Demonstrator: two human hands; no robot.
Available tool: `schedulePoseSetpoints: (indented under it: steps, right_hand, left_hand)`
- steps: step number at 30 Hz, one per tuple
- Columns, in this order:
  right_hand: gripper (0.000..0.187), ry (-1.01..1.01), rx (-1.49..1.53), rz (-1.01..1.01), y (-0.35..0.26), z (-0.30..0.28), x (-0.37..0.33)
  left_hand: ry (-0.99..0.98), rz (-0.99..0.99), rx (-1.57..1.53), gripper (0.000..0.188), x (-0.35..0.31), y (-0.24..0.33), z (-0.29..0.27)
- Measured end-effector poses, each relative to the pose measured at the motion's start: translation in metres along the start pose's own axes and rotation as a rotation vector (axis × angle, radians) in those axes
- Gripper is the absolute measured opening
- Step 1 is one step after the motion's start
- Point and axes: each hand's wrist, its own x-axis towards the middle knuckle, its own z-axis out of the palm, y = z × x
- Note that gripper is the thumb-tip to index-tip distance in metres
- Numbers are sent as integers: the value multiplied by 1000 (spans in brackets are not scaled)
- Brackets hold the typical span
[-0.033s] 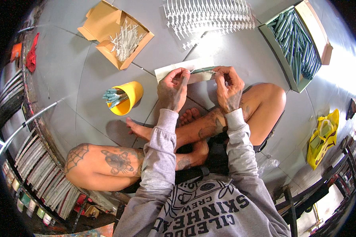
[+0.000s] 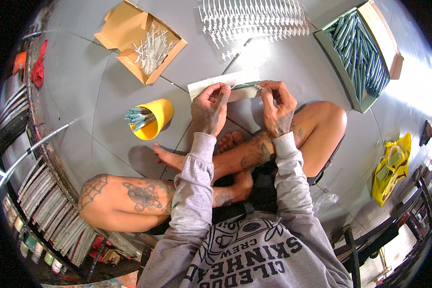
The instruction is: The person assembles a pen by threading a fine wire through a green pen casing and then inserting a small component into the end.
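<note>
Starting on your left, the brown cardboard box (image 2: pixel 122 23) with the thin white plastic bits (image 2: pixel 153 48) sits nicely out of your elbow's way. Nearer you is the yellow plastic cup (image 2: pixel 165 113) of slim grey-green sticks (image 2: pixel 139 118) (can't tell if it's standing or tipped, so watch that forearm).

Now the middle. Your left hand (image 2: pixel 210 108) has thumb and fingers pinched at the left end of the slim dark green tube-shaped piece (image 2: pixel 248 85), which is up between your two hands, over the pale flat strip (image 2: pixel 240 77). I'd keep that pinch light and right at the end, so the piece doesn't bow or roll.

Your right hand (image 2: pixel 279 103) is pinched at the other end, well apart from the left. Imo let one hand steady and the other do the fine work, and keep both ends in line. The pale detail by your fingertips is too small for me to make out, so tilt it to the light if you can't see it either.

Far right, the open green box (image 2: pixel 338 72) of dark green sticks (image 2: pixel 355 50) is well clear of your wrist.
</note>
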Motion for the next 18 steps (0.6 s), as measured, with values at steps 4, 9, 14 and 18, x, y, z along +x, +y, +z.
schedulePoseSetpoints:
  steps: [4,9,14,18]
  right_hand:
    - [4,83,104,5,-3,-1,2]
    - [8,21,7,100,1,-15,12]
    - [12,-16,75,214,2,-14,19]
    - [17,-26,-9,243,15,-15,22]
  left_hand:
    - [-1,30,21,33,1,2,-2]
    - [-42,-46,32,34,-2,9,-8]
    - [11,75,132,33,-2,6,-4]
    - [30,27,87,32,-1,2,2]
